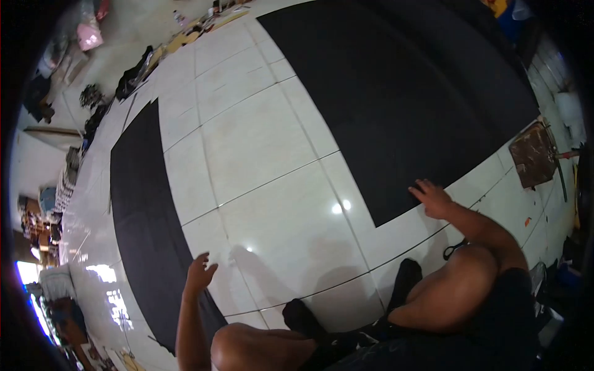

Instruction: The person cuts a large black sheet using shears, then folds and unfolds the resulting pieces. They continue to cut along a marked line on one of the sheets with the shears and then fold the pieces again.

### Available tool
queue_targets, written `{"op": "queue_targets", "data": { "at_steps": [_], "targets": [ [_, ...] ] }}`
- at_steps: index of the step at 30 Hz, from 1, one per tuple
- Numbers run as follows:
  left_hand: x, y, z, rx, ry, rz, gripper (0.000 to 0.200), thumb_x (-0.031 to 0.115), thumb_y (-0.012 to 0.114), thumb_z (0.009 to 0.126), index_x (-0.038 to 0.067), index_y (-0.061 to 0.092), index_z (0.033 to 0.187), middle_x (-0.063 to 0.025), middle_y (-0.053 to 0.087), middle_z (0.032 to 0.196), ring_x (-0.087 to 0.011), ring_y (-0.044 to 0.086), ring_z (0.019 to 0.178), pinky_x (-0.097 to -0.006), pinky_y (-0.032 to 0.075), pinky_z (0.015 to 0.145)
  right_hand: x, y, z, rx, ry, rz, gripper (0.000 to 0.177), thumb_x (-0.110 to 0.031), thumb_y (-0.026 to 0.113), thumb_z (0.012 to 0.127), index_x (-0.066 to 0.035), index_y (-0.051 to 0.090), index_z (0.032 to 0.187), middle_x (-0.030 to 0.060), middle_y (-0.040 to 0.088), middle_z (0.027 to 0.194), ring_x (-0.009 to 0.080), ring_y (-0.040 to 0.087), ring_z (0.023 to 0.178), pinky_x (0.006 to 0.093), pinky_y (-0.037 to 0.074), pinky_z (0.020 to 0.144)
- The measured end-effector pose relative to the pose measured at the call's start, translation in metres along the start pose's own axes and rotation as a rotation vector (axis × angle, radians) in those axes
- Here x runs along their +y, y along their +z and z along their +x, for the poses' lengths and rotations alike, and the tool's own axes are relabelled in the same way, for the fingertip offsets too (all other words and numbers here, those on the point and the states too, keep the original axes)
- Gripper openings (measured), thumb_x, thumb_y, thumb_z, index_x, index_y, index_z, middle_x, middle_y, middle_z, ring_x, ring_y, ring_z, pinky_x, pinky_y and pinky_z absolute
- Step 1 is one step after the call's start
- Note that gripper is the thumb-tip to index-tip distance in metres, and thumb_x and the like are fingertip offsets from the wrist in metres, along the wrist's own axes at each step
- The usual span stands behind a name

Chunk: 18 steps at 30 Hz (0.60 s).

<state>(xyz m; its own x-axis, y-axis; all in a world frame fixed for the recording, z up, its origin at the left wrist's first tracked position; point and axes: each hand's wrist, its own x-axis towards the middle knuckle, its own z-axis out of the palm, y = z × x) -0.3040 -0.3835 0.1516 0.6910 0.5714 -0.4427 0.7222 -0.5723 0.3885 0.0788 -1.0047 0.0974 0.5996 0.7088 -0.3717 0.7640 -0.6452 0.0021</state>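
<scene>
Black sheet (396, 99), upper right of frame, flat on tile (260, 148): looks thin, soft, probably light, may slide or crease. Best held by two corners, kept taut. Black strip (139, 185), left side: likely same feel, hold at both ends. Right hand (434, 203): fingers spread at sheet's near edge, nothing clenched. Left hand (198, 273): loose, empty, by strip.

1. Black sheets (421, 93) (139, 198): two, one wide, one narrow.
2. Bare hands (199, 273) (434, 201): two, one left, one right.
3. Dark-covered feet (302, 316) (407, 278): two.
4. Black looped handle (450, 251): one.
5. Brown slab (533, 156): one.
6. Pink bundle (90, 37): one.
7. Edge clutter (47, 201): too blurred to count.
</scene>
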Motion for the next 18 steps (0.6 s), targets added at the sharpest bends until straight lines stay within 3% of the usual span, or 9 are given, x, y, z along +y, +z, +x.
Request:
{"op": "queue_targets", "data": {
  "at_steps": [2, 4, 8, 11, 12, 14, 16, 18],
  "targets": [
    [0.077, -0.003, 0.033, -0.054, 0.210, -0.079, 0.055, 0.024, 0.072, 0.084, -0.002, 0.055, 0.129, -0.0212, 0.066, 0.112, -0.0308, 0.068, 0.097, -0.0401, 0.054, 0.086, 0.013, 0.038, 0.008, 0.151, 0.001, -0.046, 0.055, -0.006, 0.055, 0.087, -0.013, 0.047, 0.141, 0.0198, 0.044, 0.142, 0.0373, 0.047, 0.129, 0.0509, 0.041, 0.104],
    [0.163, 0.002, 0.065, -0.184, 0.292, 0.054, 0.053, 0.026, 0.072, 0.084, -0.001, 0.056, 0.127, -0.0211, 0.068, 0.109, -0.0319, 0.068, 0.098, -0.0398, 0.054, 0.086, 0.017, 0.040, 0.010, 0.206, -0.055, 0.012, 0.045, -0.007, 0.047, 0.091, -0.012, 0.051, 0.135, 0.0180, 0.049, 0.136, 0.0355, 0.050, 0.125, 0.0486, 0.043, 0.101],
    [0.295, 0.065, 0.127, -0.304, 0.558, 0.316, 0.051, 0.031, 0.070, 0.085, -0.001, 0.059, 0.124, -0.0213, 0.069, 0.107, -0.0349, 0.068, 0.099, -0.0403, 0.054, 0.087, 0.024, 0.040, 0.022, 0.313, -0.071, 0.025, 0.028, -0.016, 0.050, 0.089, -0.010, 0.060, 0.115, 0.0124, 0.056, 0.110, 0.0310, 0.058, 0.105, 0.0460, 0.047, 0.091],
    [0.366, 0.147, 0.157, -0.248, 0.503, 0.267, 0.053, 0.035, 0.070, 0.084, 0.000, 0.060, 0.122, -0.0224, 0.069, 0.108, -0.0365, 0.067, 0.101, -0.0414, 0.054, 0.087, 0.023, 0.048, 0.028, 0.324, -0.029, 0.051, 0.022, -0.015, 0.051, 0.088, -0.007, 0.060, 0.107, 0.0117, 0.056, 0.107, 0.0297, 0.059, 0.103, 0.0456, 0.049, 0.087],
    [0.380, 0.179, 0.161, -0.218, 0.458, 0.180, 0.062, 0.042, 0.071, 0.083, -0.004, 0.058, 0.122, -0.0258, 0.067, 0.111, -0.0354, 0.067, 0.102, -0.0420, 0.053, 0.089, 0.023, 0.040, 0.028, 0.291, -0.009, 0.074, 0.022, -0.015, 0.052, 0.087, -0.007, 0.060, 0.105, 0.0120, 0.057, 0.107, 0.0292, 0.059, 0.102, 0.0449, 0.050, 0.086],
    [0.411, 0.232, 0.143, -0.211, 0.112, -0.204, 0.077, 0.044, 0.075, 0.079, -0.007, 0.049, 0.130, -0.0295, 0.062, 0.118, -0.0368, 0.066, 0.102, -0.0419, 0.054, 0.087, 0.024, 0.035, 0.030, 0.352, 0.028, 0.141, 0.020, -0.014, 0.055, 0.085, -0.006, 0.061, 0.102, 0.0120, 0.058, 0.106, 0.0286, 0.060, 0.102, 0.0441, 0.051, 0.086],
    [0.433, 0.272, 0.121, -0.125, -0.071, -0.482, 0.091, 0.044, 0.079, 0.075, -0.009, 0.038, 0.136, -0.0294, 0.056, 0.125, -0.0376, 0.066, 0.101, -0.0418, 0.057, 0.080, 0.021, 0.042, 0.027, 0.379, 0.070, 0.200, 0.019, -0.014, 0.057, 0.083, -0.007, 0.062, 0.100, 0.0116, 0.060, 0.104, 0.0287, 0.060, 0.101, 0.0436, 0.051, 0.086],
    [0.451, 0.294, 0.116, -0.094, -0.154, -0.638, 0.088, 0.041, 0.078, 0.077, -0.009, 0.036, 0.136, -0.0264, 0.057, 0.123, -0.0352, 0.065, 0.098, -0.0426, 0.057, 0.078, 0.027, 0.045, 0.029, 0.391, 0.086, 0.227, 0.019, -0.014, 0.059, 0.082, -0.007, 0.063, 0.098, 0.0108, 0.061, 0.103, 0.0295, 0.061, 0.101, 0.0434, 0.051, 0.086]
  ]
}}
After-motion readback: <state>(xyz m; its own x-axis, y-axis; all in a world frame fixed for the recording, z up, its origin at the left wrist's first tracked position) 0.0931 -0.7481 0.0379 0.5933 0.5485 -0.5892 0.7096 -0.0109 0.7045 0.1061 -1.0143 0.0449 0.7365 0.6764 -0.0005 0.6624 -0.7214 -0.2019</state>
